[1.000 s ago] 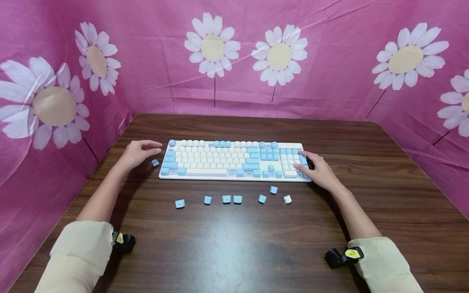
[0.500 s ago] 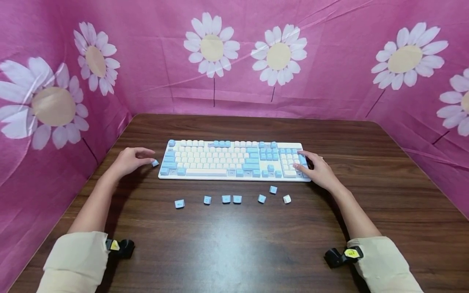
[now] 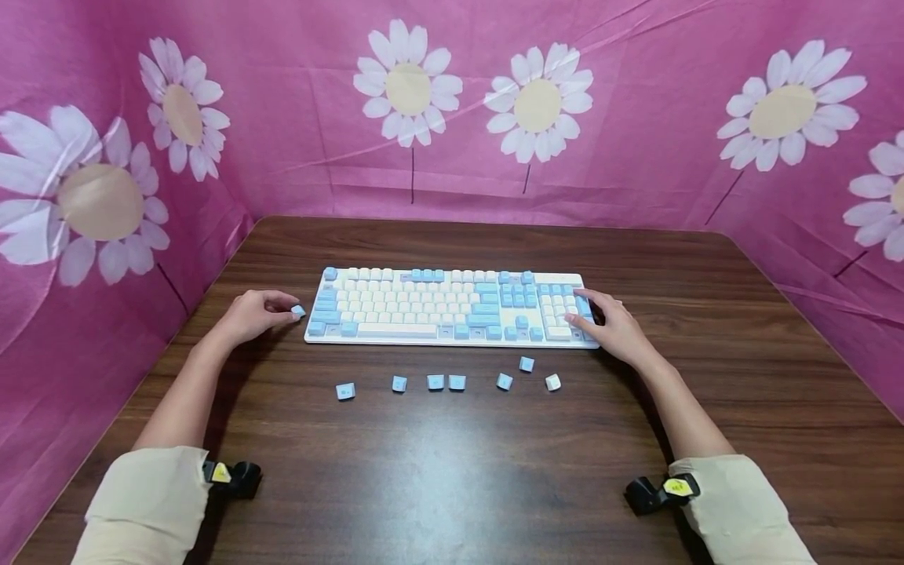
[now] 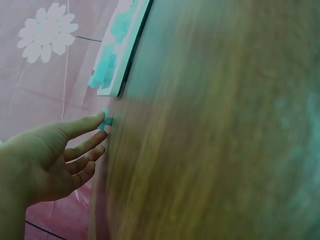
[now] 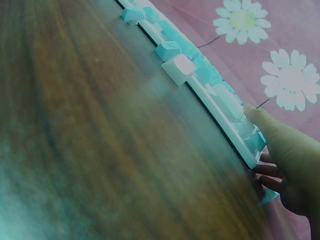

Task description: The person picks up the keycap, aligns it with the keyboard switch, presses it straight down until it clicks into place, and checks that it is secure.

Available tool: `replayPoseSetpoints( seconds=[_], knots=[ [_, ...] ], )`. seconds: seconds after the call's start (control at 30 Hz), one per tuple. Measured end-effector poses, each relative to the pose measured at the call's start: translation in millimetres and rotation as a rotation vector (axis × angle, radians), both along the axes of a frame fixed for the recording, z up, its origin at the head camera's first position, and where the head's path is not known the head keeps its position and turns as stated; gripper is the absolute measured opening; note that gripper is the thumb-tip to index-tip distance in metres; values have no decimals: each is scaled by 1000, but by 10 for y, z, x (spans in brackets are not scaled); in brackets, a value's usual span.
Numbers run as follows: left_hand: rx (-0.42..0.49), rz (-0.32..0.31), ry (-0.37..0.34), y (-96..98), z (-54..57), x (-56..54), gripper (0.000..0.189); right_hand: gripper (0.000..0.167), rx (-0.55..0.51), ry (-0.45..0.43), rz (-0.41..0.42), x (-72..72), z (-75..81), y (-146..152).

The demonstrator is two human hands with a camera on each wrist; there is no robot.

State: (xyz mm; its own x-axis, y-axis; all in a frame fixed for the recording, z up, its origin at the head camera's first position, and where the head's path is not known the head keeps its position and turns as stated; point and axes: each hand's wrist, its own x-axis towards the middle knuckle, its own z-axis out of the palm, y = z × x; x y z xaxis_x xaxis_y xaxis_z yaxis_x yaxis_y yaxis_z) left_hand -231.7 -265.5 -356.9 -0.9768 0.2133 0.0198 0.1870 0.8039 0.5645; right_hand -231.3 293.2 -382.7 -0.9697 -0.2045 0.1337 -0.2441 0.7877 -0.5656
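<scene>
A white and light-blue keyboard (image 3: 417, 337) lies across the wooden table, with several bare key slots. My left hand (image 3: 253, 315) is just off its left end and pinches a light-blue keycap (image 3: 298, 311) between thumb and fingertips; in the left wrist view that keycap (image 4: 106, 121) has its stem showing. My right hand (image 3: 616, 329) holds the keyboard's right end, thumb over the number pad and fingers around the side edge. In the right wrist view the thumb of my right hand (image 5: 292, 155) lies on top of the keyboard (image 5: 220, 110), partly covering its corner.
Loose keycaps lie in front of the keyboard: a wider blue one (image 3: 345, 391), a blue pair (image 3: 446, 383), other blue ones (image 3: 399, 384) and a white one (image 3: 553, 383). Pink daisy-print cloth (image 3: 466, 180) stands behind the wooden table (image 3: 438, 486). A small bluish thing (image 5: 270, 196) beneath my right fingers is unclear.
My left hand has come down and back from beside the keyboard's upper left corner to the loose blue keycap and now pinches it. My right hand stays on the keyboard.
</scene>
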Motion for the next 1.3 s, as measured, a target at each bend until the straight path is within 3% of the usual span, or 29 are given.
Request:
replayPoseSetpoints(
  seconds=[0.5,1.3],
  knots=[
    [-1,-6,27,4,-27,-28,29,61,3,26,13,-8,-11,2],
    [6,3,84,67,110,-98,29,61,-8,20,13,3,1,4]
  ],
)
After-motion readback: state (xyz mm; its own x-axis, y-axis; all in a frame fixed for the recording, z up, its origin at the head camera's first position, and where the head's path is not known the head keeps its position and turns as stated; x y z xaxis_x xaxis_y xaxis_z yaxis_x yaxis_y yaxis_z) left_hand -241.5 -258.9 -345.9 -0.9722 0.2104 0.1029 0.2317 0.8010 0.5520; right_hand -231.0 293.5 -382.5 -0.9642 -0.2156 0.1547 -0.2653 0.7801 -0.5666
